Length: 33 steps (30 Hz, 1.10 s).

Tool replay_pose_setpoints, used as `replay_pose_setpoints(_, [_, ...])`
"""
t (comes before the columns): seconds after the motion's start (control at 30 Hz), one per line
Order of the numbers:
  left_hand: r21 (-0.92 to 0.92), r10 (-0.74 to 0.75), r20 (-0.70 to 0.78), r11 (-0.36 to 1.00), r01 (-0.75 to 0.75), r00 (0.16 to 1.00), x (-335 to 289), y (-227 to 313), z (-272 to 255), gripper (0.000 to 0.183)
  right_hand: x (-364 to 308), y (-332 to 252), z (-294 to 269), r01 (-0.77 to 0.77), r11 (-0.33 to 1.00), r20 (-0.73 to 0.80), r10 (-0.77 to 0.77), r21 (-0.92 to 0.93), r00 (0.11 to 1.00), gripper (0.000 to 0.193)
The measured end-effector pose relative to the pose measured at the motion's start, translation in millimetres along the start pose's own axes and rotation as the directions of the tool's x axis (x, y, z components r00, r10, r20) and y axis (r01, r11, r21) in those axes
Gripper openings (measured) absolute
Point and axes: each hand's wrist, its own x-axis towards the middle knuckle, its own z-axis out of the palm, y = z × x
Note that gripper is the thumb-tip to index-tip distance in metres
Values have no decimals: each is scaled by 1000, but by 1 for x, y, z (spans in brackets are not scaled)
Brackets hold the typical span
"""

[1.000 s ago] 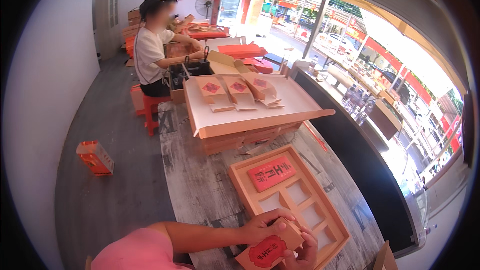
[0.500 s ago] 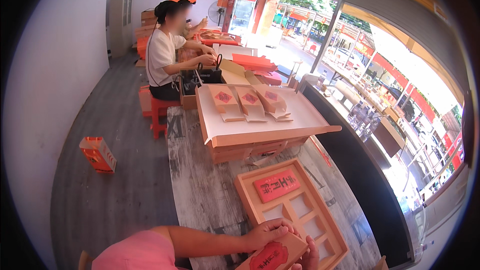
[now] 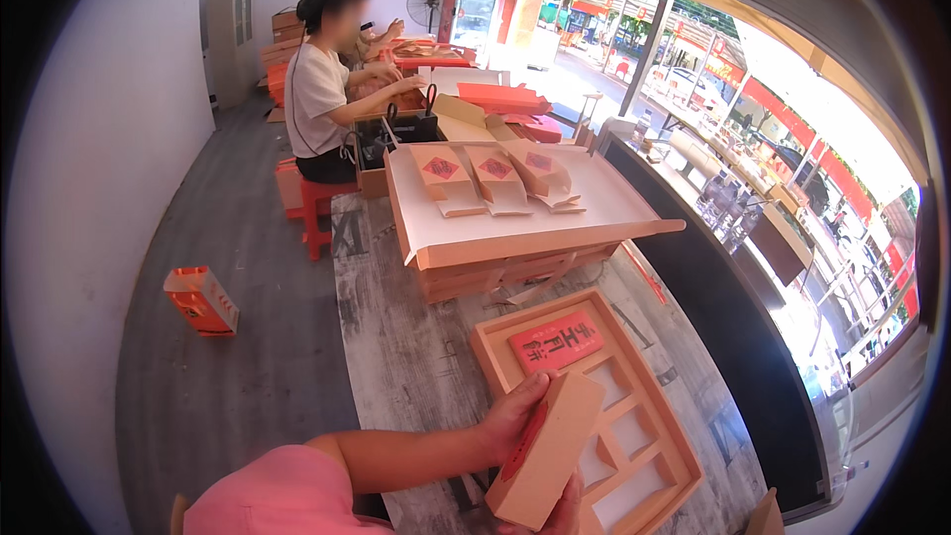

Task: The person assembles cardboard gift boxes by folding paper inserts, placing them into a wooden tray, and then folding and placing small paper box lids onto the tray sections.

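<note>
Since the earlier frame, the brown carton (image 3: 560,441) had swung up and rolled between the fingers: its red label (image 3: 527,444), which had faced upward, now slanted toward the left palm, and a plain side showed. That left the carton held above the tray (image 3: 481,337), not set into it. The left hand (image 3: 513,418) was partly closed, thumb against the carton's far edge, its other fingers mostly hidden. The right hand (image 3: 565,510) was at the near end; how far its fingers curled I could not tell. Beyond the left fingertips, a red packet (image 3: 557,341) lay in the tray; white-based compartments (image 3: 634,433) sat right of them.
</note>
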Motion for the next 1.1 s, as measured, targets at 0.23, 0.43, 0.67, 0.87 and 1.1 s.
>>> replay_pose_setpoints(0.23, [367, -66, -62, 927, 85, 996, -6, 17, 6, 56, 21, -27, -19, 150, 970, -113, -174, -194, 978, 75])
replay_pose_setpoints(0.43, [224, -255, 126, 949, 223, 959, 1, 13, 5, 80, 20, -28, -35, 221, 910, -83, -265, -350, 961, 78])
replay_pose_setpoints(0.67, [117, -228, -83, 965, 236, 970, 5, 8, -9, 64, 18, -37, -30, 184, 899, -46, -219, -397, 975, 81])
replay_pose_setpoints(0.87, [90, -301, -52, 948, 304, 952, 0, 3, -4, 63, 14, -57, -36, 135, 860, 45, -129, -492, 991, 107])
replay_pose_setpoints(1.1, [-66, -237, 67, 968, 242, 969, 0, 2, -5, 56, 17, -66, -35, 135, 907, 58, -122, -399, 991, 96])
